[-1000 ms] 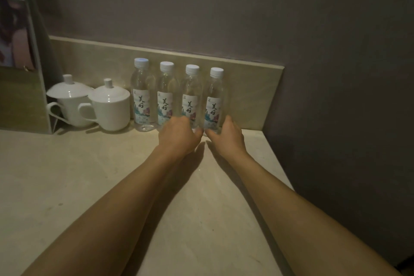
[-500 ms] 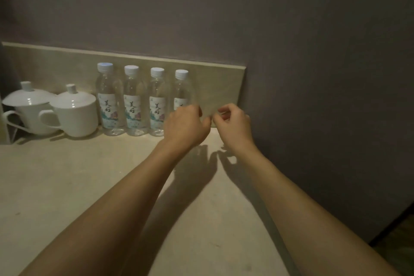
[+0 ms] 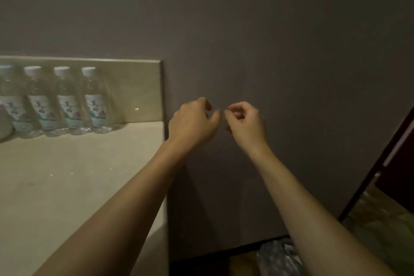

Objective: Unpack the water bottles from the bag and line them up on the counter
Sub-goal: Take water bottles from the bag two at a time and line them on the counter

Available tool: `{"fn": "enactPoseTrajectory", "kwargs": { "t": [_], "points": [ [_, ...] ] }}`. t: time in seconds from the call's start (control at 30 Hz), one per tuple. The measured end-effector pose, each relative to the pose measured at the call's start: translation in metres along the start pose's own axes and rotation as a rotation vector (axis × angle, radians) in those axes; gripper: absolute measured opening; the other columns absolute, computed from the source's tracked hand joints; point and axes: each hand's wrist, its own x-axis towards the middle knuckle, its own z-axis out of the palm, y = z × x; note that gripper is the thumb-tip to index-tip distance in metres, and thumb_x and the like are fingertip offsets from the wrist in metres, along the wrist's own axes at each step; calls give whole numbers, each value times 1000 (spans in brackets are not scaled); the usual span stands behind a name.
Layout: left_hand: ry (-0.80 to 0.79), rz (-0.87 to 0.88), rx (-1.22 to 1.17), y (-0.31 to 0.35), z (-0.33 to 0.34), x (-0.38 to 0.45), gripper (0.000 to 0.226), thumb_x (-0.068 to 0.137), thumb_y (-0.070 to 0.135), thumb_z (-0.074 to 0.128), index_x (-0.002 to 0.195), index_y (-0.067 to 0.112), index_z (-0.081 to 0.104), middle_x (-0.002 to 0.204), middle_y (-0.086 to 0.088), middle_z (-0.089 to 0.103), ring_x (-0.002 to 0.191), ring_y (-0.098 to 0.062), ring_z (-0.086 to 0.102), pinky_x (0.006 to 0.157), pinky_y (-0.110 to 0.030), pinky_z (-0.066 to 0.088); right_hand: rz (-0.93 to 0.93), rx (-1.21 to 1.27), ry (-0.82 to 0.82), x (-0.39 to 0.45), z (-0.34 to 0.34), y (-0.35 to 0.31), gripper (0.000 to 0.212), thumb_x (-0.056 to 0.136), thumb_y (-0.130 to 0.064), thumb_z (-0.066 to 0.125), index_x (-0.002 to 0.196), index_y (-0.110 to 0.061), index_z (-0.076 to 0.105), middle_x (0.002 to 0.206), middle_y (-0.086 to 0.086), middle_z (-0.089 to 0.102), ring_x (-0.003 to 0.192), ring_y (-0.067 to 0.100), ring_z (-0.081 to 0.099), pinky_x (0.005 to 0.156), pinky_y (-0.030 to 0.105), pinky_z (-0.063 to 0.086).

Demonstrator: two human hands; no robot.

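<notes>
Several clear water bottles with white caps and pale labels stand upright in a tight row against the backsplash at the left; the rightmost bottle (image 3: 96, 101) is the nearest to my hands. My left hand (image 3: 193, 122) hovers just past the right end of the counter (image 3: 78, 175), fingers loosely curled and apart, holding nothing. Close beside it, my right hand (image 3: 245, 122) is raised in front of the grey wall, with fingers curled in and empty. Crinkled clear plastic (image 3: 277, 255), possibly the bag, lies low at the bottom, partly hidden by my right forearm.
The beige backsplash (image 3: 139, 87) ends at the counter's right edge, where a grey wall (image 3: 268, 51) drops to the floor. A dark door frame (image 3: 392, 152) slants along the right side. A sliver of a white cup (image 3: 3, 123) shows at the far left.
Both hands have left the bottles and moved right, off the counter's end and up. The view has swung right, so the white cups have almost left the frame.
</notes>
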Motion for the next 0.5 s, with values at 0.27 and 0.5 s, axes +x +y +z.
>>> {"fn": "enactPoseTrajectory", "kwargs": {
  "t": [0.27,0.5],
  "points": [
    [-50,-66,-154,85,60,-45,36,89,55,52,109,27,64,104,2,72,98,-24,66,88,-43,55,52,84,-3,-17,-108,63,25,87,-1,55,88,-25,60,74,-2,60,67,21,64,69,38,57],
    [-242,-141,-325,121,137,-91,34,92,48,56,110,22,67,104,1,72,99,-20,67,92,-42,54,194,197,32,-47,-181,121,31,88,6,54,86,-25,59,71,-2,56,52,0,56,55,19,47]
  ]
}}
